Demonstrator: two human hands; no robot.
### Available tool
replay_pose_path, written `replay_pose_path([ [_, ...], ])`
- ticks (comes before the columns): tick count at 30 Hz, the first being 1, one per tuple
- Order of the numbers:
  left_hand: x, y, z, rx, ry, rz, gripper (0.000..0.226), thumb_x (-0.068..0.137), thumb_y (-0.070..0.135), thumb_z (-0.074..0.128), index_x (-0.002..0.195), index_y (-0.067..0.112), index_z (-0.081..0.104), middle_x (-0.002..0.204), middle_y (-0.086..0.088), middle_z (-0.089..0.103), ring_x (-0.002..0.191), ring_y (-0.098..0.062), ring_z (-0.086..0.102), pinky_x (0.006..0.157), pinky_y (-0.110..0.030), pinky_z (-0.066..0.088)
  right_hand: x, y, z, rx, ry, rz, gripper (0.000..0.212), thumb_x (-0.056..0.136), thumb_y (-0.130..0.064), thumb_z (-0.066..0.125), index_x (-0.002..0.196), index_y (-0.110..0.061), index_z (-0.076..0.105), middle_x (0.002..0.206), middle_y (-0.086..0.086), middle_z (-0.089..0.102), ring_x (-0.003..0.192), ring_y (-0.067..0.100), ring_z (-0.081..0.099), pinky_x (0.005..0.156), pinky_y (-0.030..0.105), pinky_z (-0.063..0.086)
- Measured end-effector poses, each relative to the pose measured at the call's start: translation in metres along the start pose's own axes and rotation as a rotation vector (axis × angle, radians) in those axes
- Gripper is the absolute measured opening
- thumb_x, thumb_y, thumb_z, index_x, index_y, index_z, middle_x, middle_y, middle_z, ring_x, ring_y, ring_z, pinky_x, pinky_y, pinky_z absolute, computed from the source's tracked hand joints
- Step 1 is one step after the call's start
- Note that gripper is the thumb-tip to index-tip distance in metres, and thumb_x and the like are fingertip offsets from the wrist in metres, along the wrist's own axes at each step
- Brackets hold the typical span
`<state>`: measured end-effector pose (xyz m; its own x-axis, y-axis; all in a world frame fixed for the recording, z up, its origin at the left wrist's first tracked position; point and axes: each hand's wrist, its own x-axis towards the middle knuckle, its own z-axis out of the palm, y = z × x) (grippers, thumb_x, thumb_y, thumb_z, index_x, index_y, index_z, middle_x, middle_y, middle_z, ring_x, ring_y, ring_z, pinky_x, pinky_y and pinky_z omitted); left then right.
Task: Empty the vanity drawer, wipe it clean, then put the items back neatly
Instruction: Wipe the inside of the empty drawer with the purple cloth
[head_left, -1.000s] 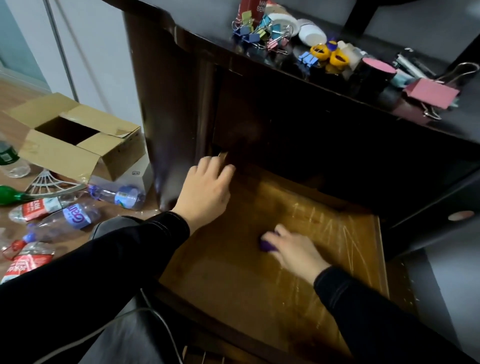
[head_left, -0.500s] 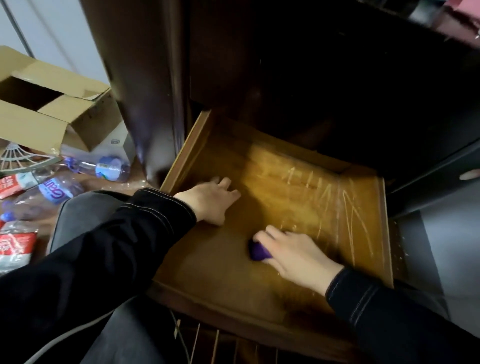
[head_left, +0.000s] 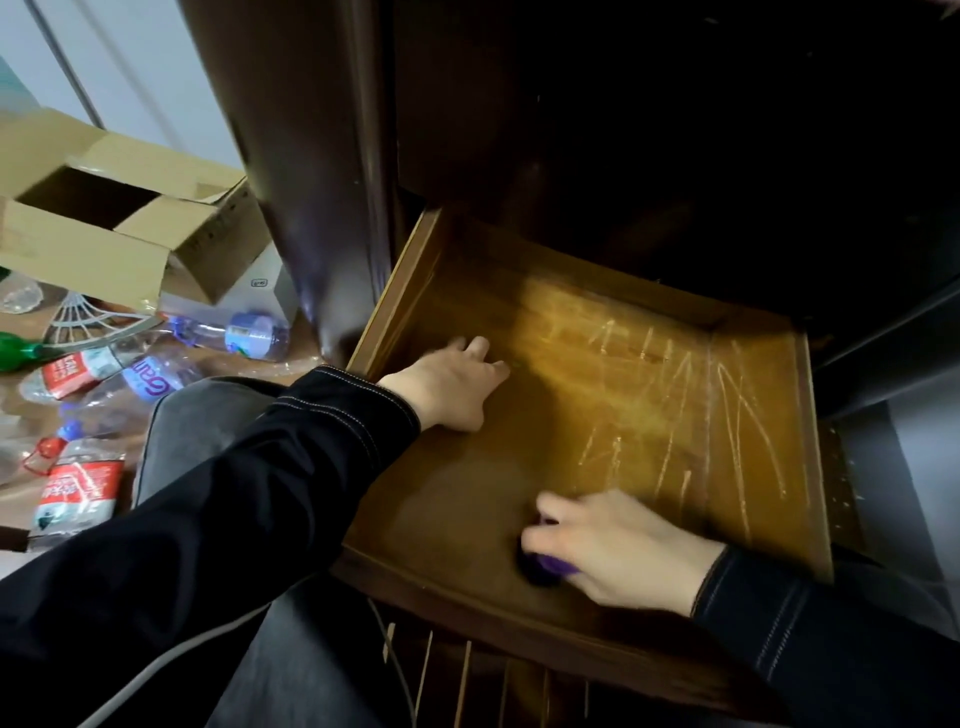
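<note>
Moved since the earlier frame: right hand (head_left: 613, 545) and its purple wiper (head_left: 550, 566), drawn toward the front rail of the drawer (head_left: 405, 291); my left hand had hardly shifted.

Floor, far left: open cardboard box (head_left: 104, 223); beside it, plastic bottles (head_left: 150, 384), lying loose.

Left hand (head_left: 447, 387): released, fingers straight and flat on the drawer floor, just beside the left wall. It served to steady the drawer.

Drawer: pulled out of the vanity, nothing in it that I could see but my hands and the wiper.

Purple wiper: cloth or sponge, I could not tell; pressed to the wood near the front.

Right hand: fingers curled over the wiper, grasping it.

Right half of floor: pale scratches (head_left: 737, 415), not yet reached.

Method, as I judged it: keep the left palm down, wipe in overlapping passes from back to front, work into the corners, then cross to the scratched side.
</note>
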<state>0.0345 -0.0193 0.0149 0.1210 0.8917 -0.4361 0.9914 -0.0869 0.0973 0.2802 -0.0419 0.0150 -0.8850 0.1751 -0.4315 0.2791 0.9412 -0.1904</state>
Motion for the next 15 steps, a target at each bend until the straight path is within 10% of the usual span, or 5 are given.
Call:
replay_pose_path([
  [7, 0.0, -0.002, 0.002, -0.057, -0.01, -0.019, 0.076, 0.087, 0.019, 0.062, 0.155, 0.026, 0.027, 0.153, -0.012, 0.025, 0.141, -0.042, 0.028, 0.108, -0.05, 0.043, 0.034, 0.04, -0.039, -0.04, 0.157, 0.286, 0.038, 0.094, -0.038, 0.066, 0.13, -0.033, 0.054, 0.11, -0.007, 0.052, 0.084, 0.016, 0.062, 0.074, 0.029, 0.055],
  [15, 0.003, -0.003, 0.001, -0.07, 0.004, -0.01, 0.07, 0.09, 0.027, 0.063, 0.152, 0.027, 0.032, 0.149, -0.012, 0.029, 0.134, -0.038, 0.034, 0.102, -0.048, 0.047, -0.014, -0.005, -0.001, -0.044, -0.101, -0.084, 0.032, 0.093, -0.008, 0.052, 0.12, -0.026, 0.056, 0.101, 0.0, 0.046, 0.075, 0.026, 0.059, 0.059, 0.038, 0.043],
])
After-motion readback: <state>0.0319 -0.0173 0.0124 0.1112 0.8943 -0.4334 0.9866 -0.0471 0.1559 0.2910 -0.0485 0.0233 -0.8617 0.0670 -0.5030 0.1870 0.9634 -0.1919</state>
